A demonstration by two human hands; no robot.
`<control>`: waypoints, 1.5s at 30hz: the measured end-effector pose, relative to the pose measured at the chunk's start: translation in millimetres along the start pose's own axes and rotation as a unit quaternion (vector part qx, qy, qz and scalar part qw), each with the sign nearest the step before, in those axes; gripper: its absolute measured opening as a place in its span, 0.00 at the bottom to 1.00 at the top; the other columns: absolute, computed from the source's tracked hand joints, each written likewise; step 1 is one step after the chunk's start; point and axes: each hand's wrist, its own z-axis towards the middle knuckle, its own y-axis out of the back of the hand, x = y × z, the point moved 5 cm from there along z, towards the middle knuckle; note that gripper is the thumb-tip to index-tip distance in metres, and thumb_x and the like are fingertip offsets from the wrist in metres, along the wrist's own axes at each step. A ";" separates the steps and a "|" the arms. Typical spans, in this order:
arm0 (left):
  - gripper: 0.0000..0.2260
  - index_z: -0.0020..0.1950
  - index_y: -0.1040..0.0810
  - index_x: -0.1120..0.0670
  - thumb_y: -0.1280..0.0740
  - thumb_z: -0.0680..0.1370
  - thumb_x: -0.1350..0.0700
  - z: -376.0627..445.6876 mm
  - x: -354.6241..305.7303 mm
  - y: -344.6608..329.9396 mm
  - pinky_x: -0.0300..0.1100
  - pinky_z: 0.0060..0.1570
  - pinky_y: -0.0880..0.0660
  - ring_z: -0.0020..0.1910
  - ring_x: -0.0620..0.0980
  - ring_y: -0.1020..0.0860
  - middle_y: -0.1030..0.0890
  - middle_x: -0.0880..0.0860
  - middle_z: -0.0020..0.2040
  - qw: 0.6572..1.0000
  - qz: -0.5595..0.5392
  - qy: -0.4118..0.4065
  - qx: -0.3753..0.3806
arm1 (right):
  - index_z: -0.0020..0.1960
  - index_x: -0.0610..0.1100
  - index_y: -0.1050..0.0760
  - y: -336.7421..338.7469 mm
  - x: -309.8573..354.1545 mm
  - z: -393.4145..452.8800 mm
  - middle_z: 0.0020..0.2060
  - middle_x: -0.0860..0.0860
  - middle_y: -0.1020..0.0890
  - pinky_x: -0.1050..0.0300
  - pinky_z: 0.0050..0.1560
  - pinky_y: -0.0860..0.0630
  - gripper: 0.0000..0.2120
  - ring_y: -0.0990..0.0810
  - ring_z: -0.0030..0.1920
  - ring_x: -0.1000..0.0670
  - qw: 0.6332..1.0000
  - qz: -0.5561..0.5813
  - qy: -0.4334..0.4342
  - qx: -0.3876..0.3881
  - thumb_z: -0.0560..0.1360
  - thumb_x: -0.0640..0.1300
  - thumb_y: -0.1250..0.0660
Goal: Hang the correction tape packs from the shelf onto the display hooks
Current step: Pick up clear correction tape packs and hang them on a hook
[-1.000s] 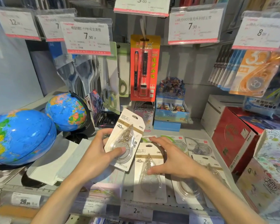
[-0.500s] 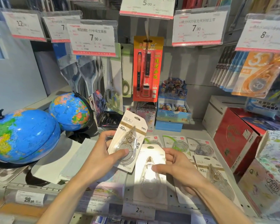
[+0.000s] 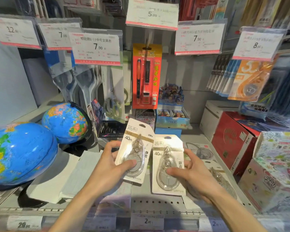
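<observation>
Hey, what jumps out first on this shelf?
Two white correction tape packs front and centre: the left hand holds one pack, the right hand another. Two blue globes sit at left, and a red pen pack hangs above.

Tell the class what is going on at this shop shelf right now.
A person is restocking. The left hand holds one correction tape pack, and the right hand holds a second pack, both lifted above the shelf. More packs lie on the shelf by the right hand. Neither held pack is on a hook yet.
</observation>
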 end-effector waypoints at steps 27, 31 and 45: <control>0.24 0.62 0.28 0.38 0.22 0.73 0.55 7.7 -155.6 -163.3 0.27 0.40 0.25 0.49 0.34 0.17 0.16 0.32 0.52 0.965 0.155 -0.206 -0.055 | 0.62 0.53 0.23 203.0 163.4 -53.0 0.51 0.55 0.11 0.61 0.39 0.16 0.19 0.10 0.48 0.52 0.961 -0.074 0.253 -0.088 0.75 0.40 0.23; 0.25 0.64 0.30 0.39 0.22 0.73 0.52 -0.4 -165.3 -177.5 0.32 0.44 0.25 0.49 0.32 0.17 0.17 0.30 0.52 0.958 0.185 -0.203 -0.080 | 0.61 0.57 0.23 211.6 179.9 -41.1 0.51 0.56 0.11 0.57 0.42 0.15 0.18 0.10 0.48 0.53 0.960 -0.071 0.262 -0.063 0.76 0.42 0.23; 0.24 0.62 0.29 0.31 0.25 0.69 0.42 -34.1 -194.9 -178.4 0.42 0.50 0.22 0.53 0.38 0.16 0.16 0.35 0.57 0.947 0.160 -0.268 -0.079 | 0.65 0.57 0.24 213.9 200.0 -48.3 0.55 0.55 0.11 0.58 0.42 0.14 0.22 0.11 0.52 0.52 0.946 -0.036 0.321 0.013 0.73 0.48 0.23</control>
